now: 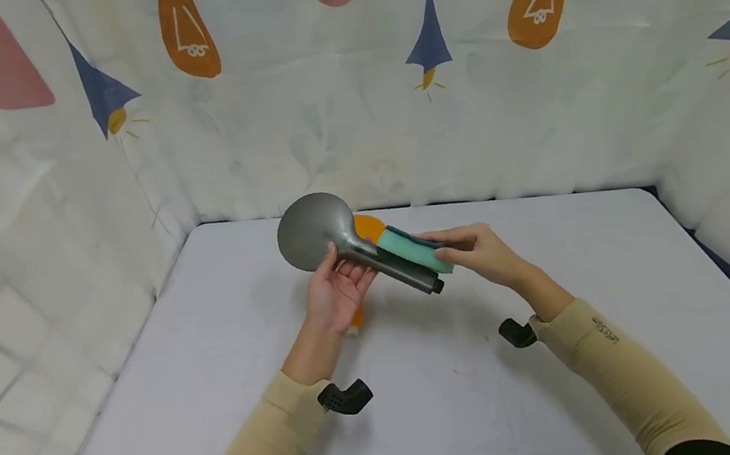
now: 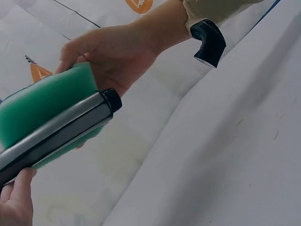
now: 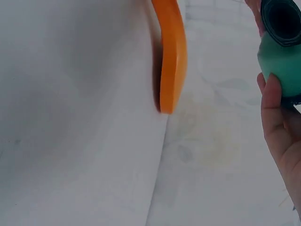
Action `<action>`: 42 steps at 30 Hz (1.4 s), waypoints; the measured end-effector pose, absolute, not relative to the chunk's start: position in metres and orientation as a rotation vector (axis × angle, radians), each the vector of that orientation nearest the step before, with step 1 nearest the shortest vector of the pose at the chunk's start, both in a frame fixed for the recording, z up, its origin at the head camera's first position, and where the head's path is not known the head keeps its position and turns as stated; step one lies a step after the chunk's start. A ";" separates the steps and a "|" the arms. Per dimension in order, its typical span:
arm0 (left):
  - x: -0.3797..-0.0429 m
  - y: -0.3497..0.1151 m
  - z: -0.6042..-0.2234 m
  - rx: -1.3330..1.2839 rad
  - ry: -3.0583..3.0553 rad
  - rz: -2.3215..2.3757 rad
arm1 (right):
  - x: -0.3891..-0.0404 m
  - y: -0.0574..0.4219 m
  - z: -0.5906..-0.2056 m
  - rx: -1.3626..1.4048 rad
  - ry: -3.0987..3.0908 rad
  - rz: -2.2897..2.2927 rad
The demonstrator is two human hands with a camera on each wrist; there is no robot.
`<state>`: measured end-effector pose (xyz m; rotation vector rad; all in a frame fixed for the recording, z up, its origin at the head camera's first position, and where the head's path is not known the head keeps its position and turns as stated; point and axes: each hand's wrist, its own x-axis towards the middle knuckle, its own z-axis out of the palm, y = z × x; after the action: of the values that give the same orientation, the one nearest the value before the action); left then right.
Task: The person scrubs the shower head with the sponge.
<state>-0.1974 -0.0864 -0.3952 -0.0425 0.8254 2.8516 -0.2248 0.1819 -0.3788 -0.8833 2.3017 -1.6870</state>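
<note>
A grey shower head (image 1: 313,230) with a round head and a straight handle is held above the table, head to the left. My left hand (image 1: 333,295) grips it near the neck, fingers under the handle. My right hand (image 1: 481,250) pinches a green sponge (image 1: 410,249) with a dark scouring side. In the left wrist view the sponge lies along the shower head's handle (image 2: 56,131), close to its threaded black end. The right wrist view shows the fingers and thumb on either side of the sponge (image 3: 280,63). Behind the shower head, an orange curved object (image 3: 174,61) is partly hidden.
A white cloth covers the table (image 1: 439,408). Pale fabric walls (image 1: 320,130) printed with lamps and bulbs rise at its back and sides. Small black wrist-worn devices (image 1: 345,398) sit on both sleeves.
</note>
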 end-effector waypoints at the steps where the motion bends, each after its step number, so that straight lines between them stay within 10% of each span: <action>1: -0.197 -0.086 -0.395 -0.026 0.814 2.836 | -0.226 0.182 -0.378 -0.886 2.297 -1.684; 9: -0.198 -0.085 -0.396 -0.057 0.851 2.868 | -0.221 0.192 -0.375 -0.937 2.305 -1.678; 23: -0.199 -0.081 -0.388 -0.283 0.865 2.919 | -0.205 0.180 -0.386 -2.229 2.910 -0.621; 42: -0.199 -0.070 -0.385 -0.289 1.105 2.821 | -0.200 0.158 -0.393 -2.116 3.131 -0.568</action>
<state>-0.1986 -0.0701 -0.3855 -0.2886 1.1054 2.8210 -0.1999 0.1579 -0.3929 -2.1164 3.1310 -0.5679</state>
